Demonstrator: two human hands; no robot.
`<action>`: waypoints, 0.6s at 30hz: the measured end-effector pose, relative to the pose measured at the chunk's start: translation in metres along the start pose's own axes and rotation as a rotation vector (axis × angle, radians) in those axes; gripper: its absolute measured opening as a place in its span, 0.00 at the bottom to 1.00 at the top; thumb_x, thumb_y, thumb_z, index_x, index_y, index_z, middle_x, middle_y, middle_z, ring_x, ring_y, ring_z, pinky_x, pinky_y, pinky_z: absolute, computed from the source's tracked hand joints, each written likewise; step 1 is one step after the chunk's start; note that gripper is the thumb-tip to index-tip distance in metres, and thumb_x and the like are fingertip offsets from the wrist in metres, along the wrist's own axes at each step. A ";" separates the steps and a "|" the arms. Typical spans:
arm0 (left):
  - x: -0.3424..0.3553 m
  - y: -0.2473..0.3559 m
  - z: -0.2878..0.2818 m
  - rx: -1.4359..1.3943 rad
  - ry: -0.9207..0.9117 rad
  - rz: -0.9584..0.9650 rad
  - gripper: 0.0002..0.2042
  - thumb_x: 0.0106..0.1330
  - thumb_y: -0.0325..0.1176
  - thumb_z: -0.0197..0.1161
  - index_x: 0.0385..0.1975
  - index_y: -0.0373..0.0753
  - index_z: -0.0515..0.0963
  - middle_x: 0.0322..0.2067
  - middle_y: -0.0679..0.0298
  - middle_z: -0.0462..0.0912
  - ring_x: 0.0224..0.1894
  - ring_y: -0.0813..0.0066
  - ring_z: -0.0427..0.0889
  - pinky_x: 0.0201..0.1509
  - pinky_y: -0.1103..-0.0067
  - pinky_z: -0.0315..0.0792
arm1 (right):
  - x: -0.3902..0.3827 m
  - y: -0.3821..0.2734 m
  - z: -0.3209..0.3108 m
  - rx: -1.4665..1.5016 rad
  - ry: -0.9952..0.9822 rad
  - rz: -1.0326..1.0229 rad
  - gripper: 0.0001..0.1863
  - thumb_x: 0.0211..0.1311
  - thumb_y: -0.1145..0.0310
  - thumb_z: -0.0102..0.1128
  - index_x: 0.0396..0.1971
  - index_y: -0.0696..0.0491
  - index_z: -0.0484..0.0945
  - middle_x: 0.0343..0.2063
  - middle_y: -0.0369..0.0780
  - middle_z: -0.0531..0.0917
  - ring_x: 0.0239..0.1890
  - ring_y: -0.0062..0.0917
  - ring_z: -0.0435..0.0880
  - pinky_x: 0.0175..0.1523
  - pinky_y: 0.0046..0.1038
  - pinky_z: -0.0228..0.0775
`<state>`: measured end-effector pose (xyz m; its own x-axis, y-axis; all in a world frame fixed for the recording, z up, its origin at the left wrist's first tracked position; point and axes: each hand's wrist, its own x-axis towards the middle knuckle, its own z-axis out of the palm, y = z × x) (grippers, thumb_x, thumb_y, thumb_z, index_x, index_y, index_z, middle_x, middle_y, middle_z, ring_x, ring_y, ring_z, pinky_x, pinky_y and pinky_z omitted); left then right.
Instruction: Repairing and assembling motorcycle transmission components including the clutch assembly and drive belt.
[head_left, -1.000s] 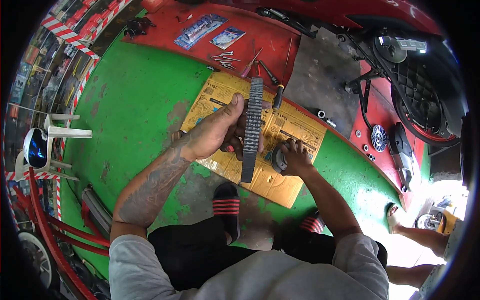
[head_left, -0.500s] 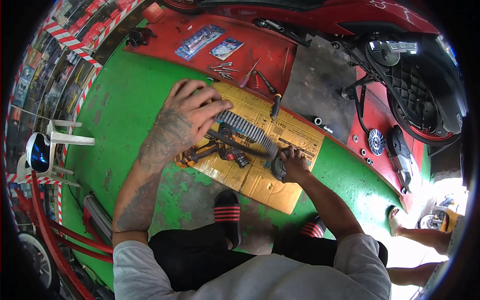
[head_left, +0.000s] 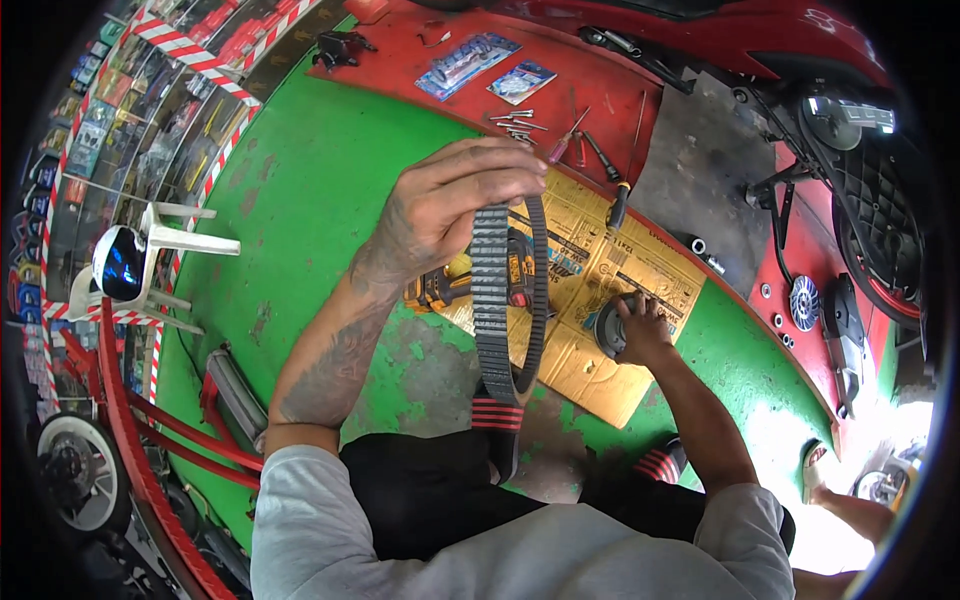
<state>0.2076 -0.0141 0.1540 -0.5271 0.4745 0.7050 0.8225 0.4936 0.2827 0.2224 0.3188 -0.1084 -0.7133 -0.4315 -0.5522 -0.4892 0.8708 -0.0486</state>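
Note:
My left hand is raised and grips the top of a black ribbed drive belt, which hangs down as a long loop toward my knees. My right hand rests low on a round grey metal part lying on the yellow cardboard sheet. Behind the belt, a yellow and black power tool lies on the cardboard, partly hidden.
Screwdrivers and loose bolts lie on the red floor beyond the cardboard, with two blister packs. A scooter stands at right, with a brake disc beside it. A white plastic chair with a helmet stands at left.
My left hand has lifted the belt off the cardboard and now holds it up, hanging upright. My right hand stays on the round metal part.

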 end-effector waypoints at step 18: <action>-0.019 -0.026 0.011 -0.218 -0.210 -0.266 0.11 0.65 0.20 0.64 0.47 0.32 0.81 0.43 0.55 0.87 0.47 0.60 0.87 0.51 0.72 0.82 | 0.006 0.002 0.006 0.000 -0.047 0.002 0.67 0.33 0.50 0.84 0.75 0.42 0.51 0.73 0.57 0.54 0.73 0.60 0.56 0.68 0.57 0.65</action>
<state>0.1938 -0.0276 0.1264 -0.7411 0.5010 0.4469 0.6659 0.4636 0.5845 0.2198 0.3194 -0.1171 -0.6899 -0.4186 -0.5906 -0.4882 0.8714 -0.0473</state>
